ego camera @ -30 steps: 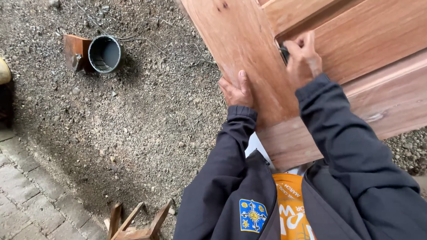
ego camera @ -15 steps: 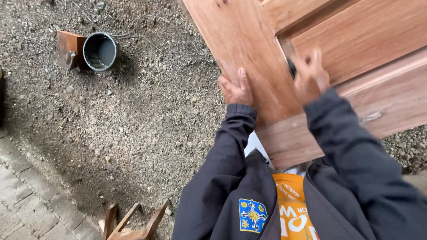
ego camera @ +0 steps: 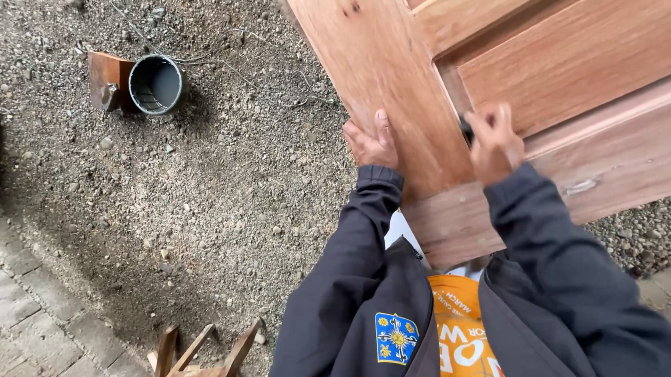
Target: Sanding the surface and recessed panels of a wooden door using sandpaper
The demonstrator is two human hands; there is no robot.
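Note:
A large reddish-brown panelled wooden door fills the upper right, tilted over the gravel. My left hand grips the door's long outer edge, thumb on the face. My right hand is closed on the door at the inner edge of its frame rail, beside a recessed panel, with something small and dark under the fingers. Both arms wear dark jacket sleeves, and the door's lower corner sits close to my chest.
Gravel ground spreads to the left. A grey pipe section lies against a small wooden block at upper left. Brick paving runs along the lower left. A small wooden frame piece stands at the bottom edge.
The view has shifted slightly; my right hand slid a little along the door rail. My left hand keeps its grip on the edge.

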